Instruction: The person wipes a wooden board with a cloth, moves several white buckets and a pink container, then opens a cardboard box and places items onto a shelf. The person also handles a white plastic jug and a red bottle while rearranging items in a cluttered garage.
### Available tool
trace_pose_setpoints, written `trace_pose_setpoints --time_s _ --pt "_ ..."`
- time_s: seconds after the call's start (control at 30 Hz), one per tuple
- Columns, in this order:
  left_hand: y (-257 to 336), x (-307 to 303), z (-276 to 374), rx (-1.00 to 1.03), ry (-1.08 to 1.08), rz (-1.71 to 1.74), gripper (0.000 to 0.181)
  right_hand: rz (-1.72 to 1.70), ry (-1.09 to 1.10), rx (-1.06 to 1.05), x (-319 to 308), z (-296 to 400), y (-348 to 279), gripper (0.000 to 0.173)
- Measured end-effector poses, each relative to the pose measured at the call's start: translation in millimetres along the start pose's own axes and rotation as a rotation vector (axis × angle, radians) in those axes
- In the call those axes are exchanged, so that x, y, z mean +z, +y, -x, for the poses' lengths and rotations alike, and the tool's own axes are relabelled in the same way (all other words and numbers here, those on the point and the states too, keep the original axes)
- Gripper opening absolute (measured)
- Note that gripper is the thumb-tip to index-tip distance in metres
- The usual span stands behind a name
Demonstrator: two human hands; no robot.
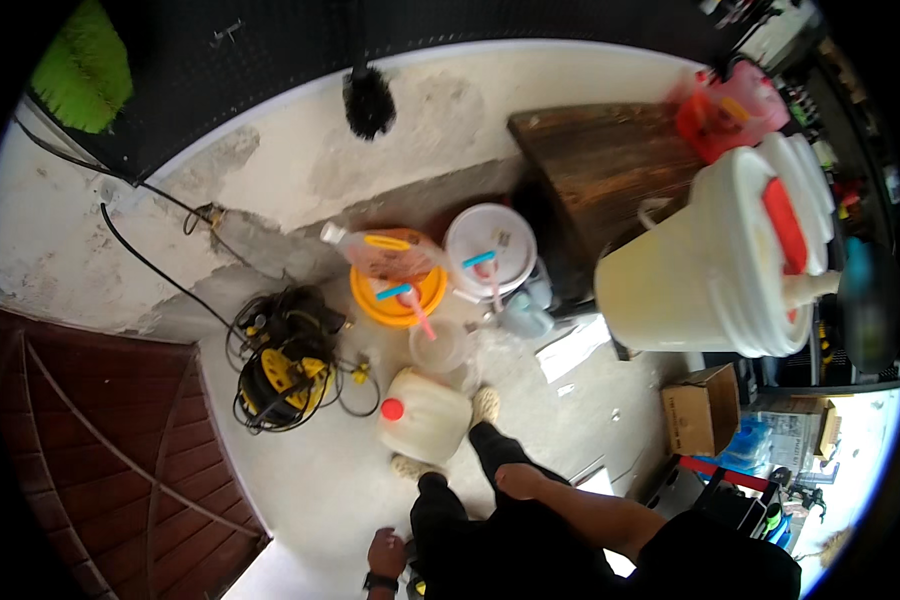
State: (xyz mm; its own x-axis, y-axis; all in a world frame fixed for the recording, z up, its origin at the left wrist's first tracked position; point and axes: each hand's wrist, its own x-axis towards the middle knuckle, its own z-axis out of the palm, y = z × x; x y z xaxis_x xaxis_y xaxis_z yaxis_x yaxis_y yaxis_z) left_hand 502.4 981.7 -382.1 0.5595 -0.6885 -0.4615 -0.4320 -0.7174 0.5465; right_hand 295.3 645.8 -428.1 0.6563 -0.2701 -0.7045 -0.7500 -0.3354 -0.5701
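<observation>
My left hand (387, 553), with a black watch at its wrist, hangs low beside my left leg; its fingers are too unclear to read. Across my right thigh, my right hand (520, 481) looks curled, and its palm side is hidden. A white plastic jerrycan (431, 424) with a red cap stands on the floor between my shoes, apart from both hands. Just beyond it is a translucent plastic tub (441, 351). Behind that, a clear jug (390, 255) with a yellow label sits on an orange-lidded bucket (361, 294), near a blue-topped pump (412, 304).
A white-lidded bucket (487, 236) stands by the wall. Left are a yellow-and-black cable reel (281, 386) and loose cable. A large white bucket (667, 270) and a wooden bench (607, 157) rise at right. A cardboard box (699, 412) lies farther right.
</observation>
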Motion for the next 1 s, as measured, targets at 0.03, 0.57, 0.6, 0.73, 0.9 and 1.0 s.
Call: trace_pose_setpoints --time_s 0.03,0.57,0.6,0.73,0.9,1.0 --pt "-11.3 7.9 -9.8 -0.014 -0.014 -0.010 0.026 -0.009 -0.067 0.073 -20.2 3.4 -24.4 0.025" --pt "-2.1 180.1 -325.6 0.511 -0.383 -0.643 0.030 -0.118 0.346 0.447 18.0 -10.8 18.5 0.013" --pt "3.4 182.6 -338.8 0.469 -0.526 -0.660 0.029 -0.106 0.368 0.450 22.5 -11.2 17.1 0.012" --pt "38.3 185.7 -366.0 0.295 -0.927 -0.717 0.029 -0.098 0.464 0.440 36.1 -13.5 16.3 0.009" --pt "46.5 194.7 -363.4 0.149 -0.889 -0.742 0.039 -0.162 0.534 0.437 41.3 -15.1 14.4 0.011" --pt "31.5 178.9 -362.3 0.131 -1.009 -0.740 0.043 -0.142 0.453 0.498 43.7 -10.8 19.2 0.014"
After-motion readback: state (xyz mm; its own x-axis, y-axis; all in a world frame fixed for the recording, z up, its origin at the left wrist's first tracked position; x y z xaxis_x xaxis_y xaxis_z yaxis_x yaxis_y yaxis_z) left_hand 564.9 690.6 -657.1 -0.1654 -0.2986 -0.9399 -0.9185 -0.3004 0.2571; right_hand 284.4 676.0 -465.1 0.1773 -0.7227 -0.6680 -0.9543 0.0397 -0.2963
